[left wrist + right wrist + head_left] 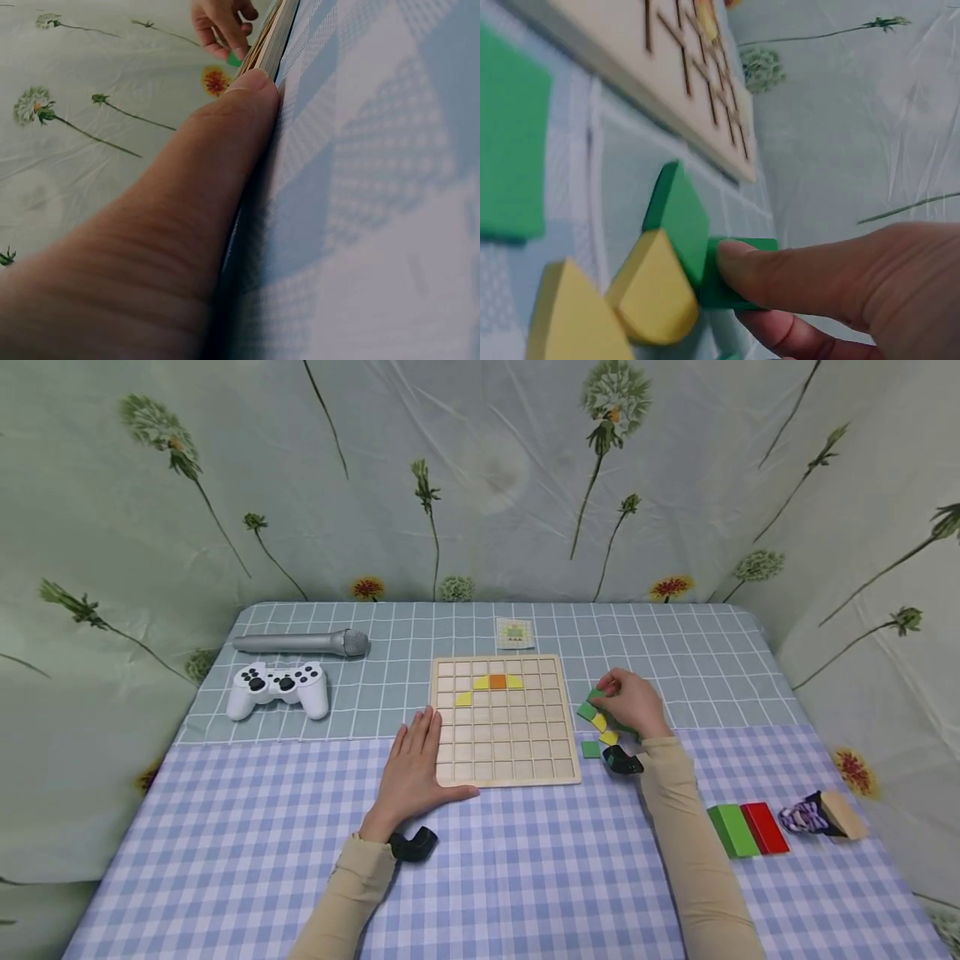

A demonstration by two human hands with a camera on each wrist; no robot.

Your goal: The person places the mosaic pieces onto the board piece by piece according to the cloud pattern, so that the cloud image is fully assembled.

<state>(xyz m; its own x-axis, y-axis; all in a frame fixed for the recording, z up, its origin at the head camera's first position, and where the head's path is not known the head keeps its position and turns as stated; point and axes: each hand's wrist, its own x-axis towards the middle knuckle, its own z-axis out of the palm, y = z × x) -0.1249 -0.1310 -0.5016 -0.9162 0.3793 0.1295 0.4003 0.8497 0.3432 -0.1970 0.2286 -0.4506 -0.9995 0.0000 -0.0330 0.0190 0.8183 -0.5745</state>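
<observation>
A wooden grid board point(517, 752) lies on the table, with an orange square tile point(498, 682) and several yellow tiles point(463, 699) in its upper cells. My left hand point(412, 768) rests at the board's lower left corner, fingers straight along its left side and thumb along the front edge. Right of the board, my right hand point(633, 703) pinches a green square tile point(717, 289) between thumb and finger. Against it leans another green tile point(679, 217), beside a yellow round-edged tile point(656, 289). A green square tile point(591, 749) lies nearer me; my right hand partly hides other green pieces.
A small pattern card point(515, 633) lies behind the board. To the left are a grey microphone point(300, 643) and a white game controller point(277, 687). At the right are a green block point(733, 831), a red block point(765, 828) and a small purple-and-black item point(806, 817).
</observation>
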